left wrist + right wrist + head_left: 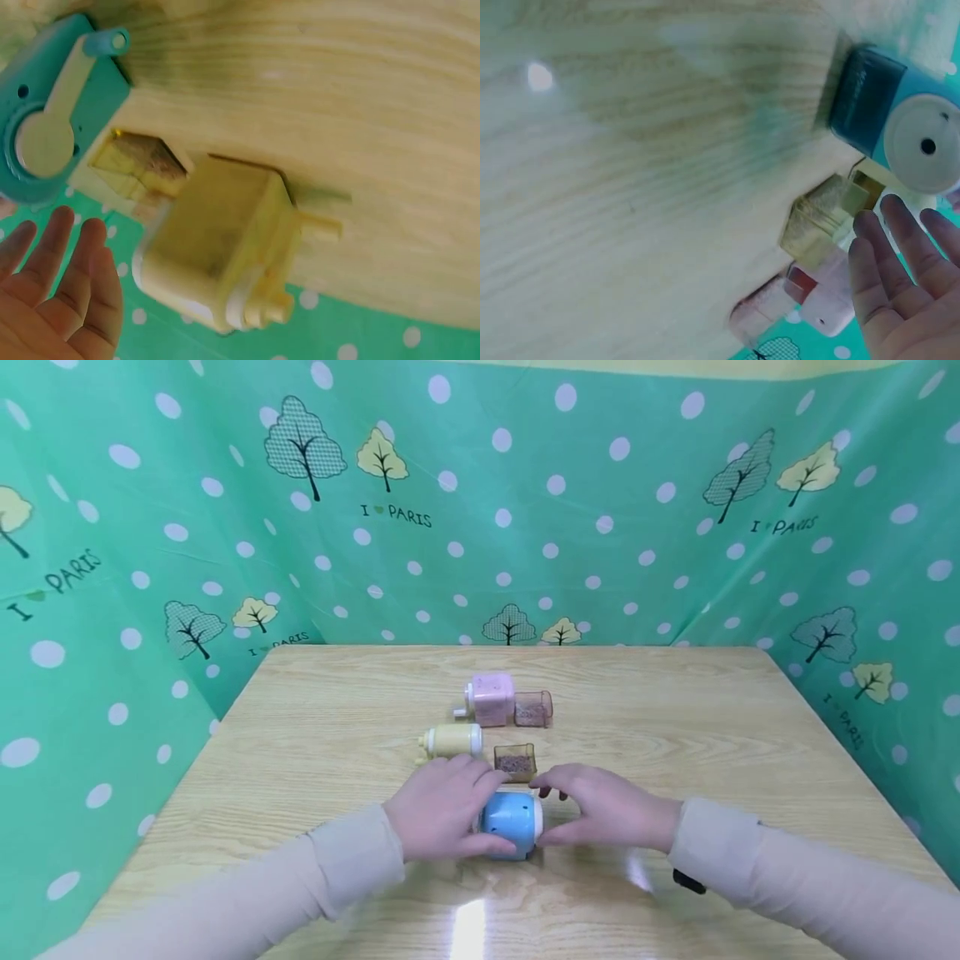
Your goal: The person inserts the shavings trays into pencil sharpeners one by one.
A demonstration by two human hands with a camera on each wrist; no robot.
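Observation:
A blue hand-crank pencil sharpener [512, 818] stands near the front middle of the table, between the two hands. My left hand [446, 810] reaches over its crank side, thumb and fingers spread around that end; whether they touch it I cannot tell. At its white round end, my right hand [603, 806] has loosely bent fingers and a thumb near the rim. The left wrist view shows the crank handle [67, 79] in front of extended fingers. In the right wrist view, the dark translucent shavings drawer [866, 97] sits inside the blue body.
Behind lies a yellow pencil sharpener [454, 740] with its shavings drawer [515, 762] pulled out beside it. Farther back are a pink sharpener [492, 697] and its pink drawer [533, 710]; both drawers hold shavings. A dotted green curtain [502, 518] surrounds the wooden table [337, 710].

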